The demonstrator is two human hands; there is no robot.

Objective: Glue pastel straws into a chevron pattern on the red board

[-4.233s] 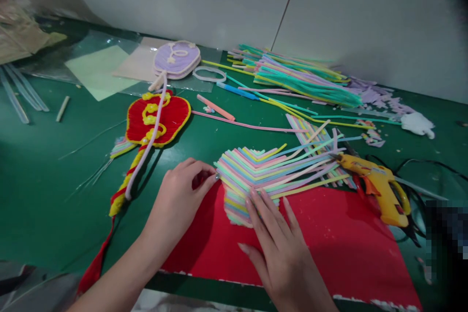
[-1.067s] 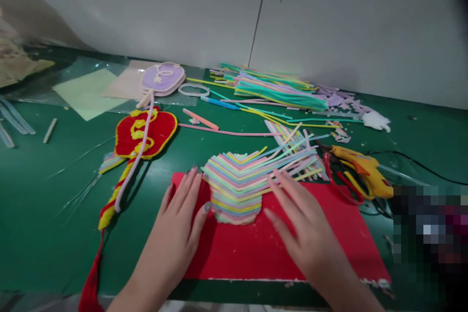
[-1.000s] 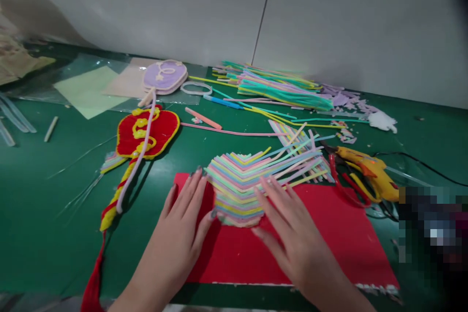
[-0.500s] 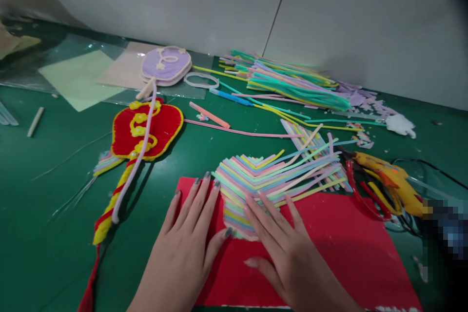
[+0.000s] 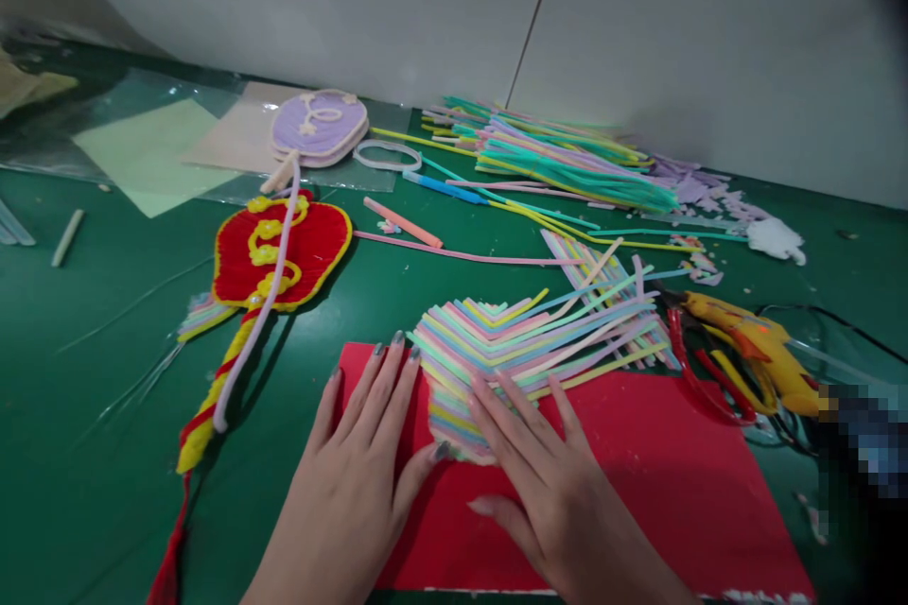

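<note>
Pastel pipe cleaners (image 5: 461, 354) lie side by side in a slanted, V-shaped pattern on a red sheet (image 5: 638, 482). Their loose ends fan out to the right. My left hand (image 5: 361, 463) lies flat on the sheet at the pattern's left edge, fingers stretched, thumb tip at its lower edge. Across the lower right of the pattern rests my right hand (image 5: 546, 473), fingers spread over the strips and thumb on the red sheet. Neither hand grips anything. Part of the pattern is hidden under the right fingers.
A red and yellow fan-shaped craft (image 5: 284, 250) with a tassel lies left, a purple fan (image 5: 323, 128) behind it. Pipe cleaners (image 5: 567, 165) are heaped against the wall. Red-handled scissors (image 5: 699, 373) and a yellow glue gun (image 5: 752, 340) lie right. A blue pen (image 5: 446, 189) lies mid-table.
The whole view has shifted very slightly to the left. Both hands keep their places on the strips and the red sheet; nothing else has visibly moved.
</note>
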